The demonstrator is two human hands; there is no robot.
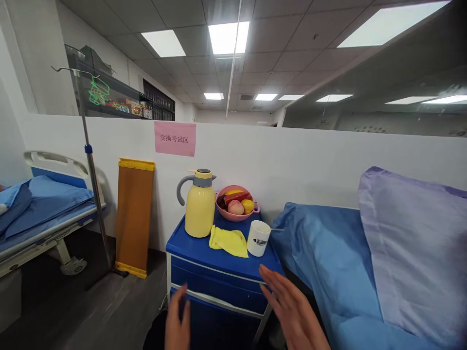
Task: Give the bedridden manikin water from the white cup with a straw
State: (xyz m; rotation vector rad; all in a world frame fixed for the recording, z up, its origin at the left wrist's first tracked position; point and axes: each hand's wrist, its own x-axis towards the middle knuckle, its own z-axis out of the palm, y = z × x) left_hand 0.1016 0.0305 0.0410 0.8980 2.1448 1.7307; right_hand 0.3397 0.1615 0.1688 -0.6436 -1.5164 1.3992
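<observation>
Head view: is either grip closed?

No, left hand [178,323] and right hand [295,308] look released. The mug [258,243] stands beside the yellow cloth [229,240] on the worktop [181,242]; a careless right-hand sweep could tip it.

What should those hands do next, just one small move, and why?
I'd probably ease the right hand forward toward the white mug. Both hands look empty and open, and of the things on the blue cabinet, the mug appears nearest that hand. The yellow cloth lies to the mug's left, so it shouldn't obstruct the reach.
</observation>
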